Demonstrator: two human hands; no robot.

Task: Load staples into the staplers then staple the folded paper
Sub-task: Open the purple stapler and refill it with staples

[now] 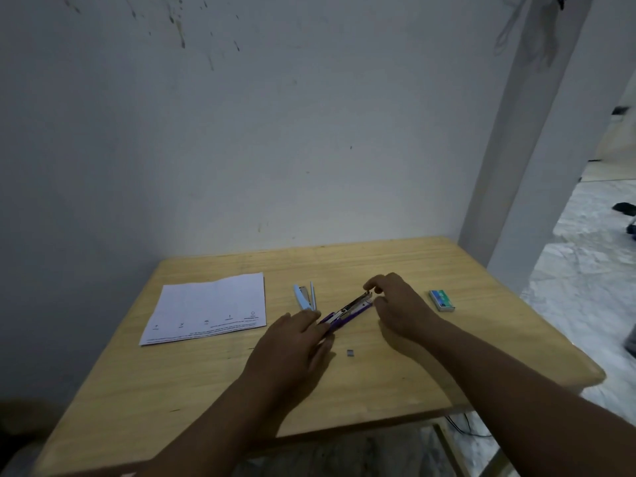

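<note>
Loading step in hand, judging by open purple stapler (346, 313) mid-desk, metal channel exposed. Left hand (296, 342) clamps stapler's near end flat to desk (378, 390); right hand (395, 304) pinches at far tip, likely a staple strip, too small to confirm. Advice: keep body pinned, align strip with channel, slide in without forcing. Blue stapler (305, 297) lies open just beyond, toward far edge. Folded paper (210, 306) near left edge; staple box (442, 299) toward right edge. Loose staple bit (350, 353) on desk nearer front.

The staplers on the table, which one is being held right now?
The purple stapler, held open between the left hand and right hand. The light blue stapler lies untouched beside it, nearer the paper.
</note>
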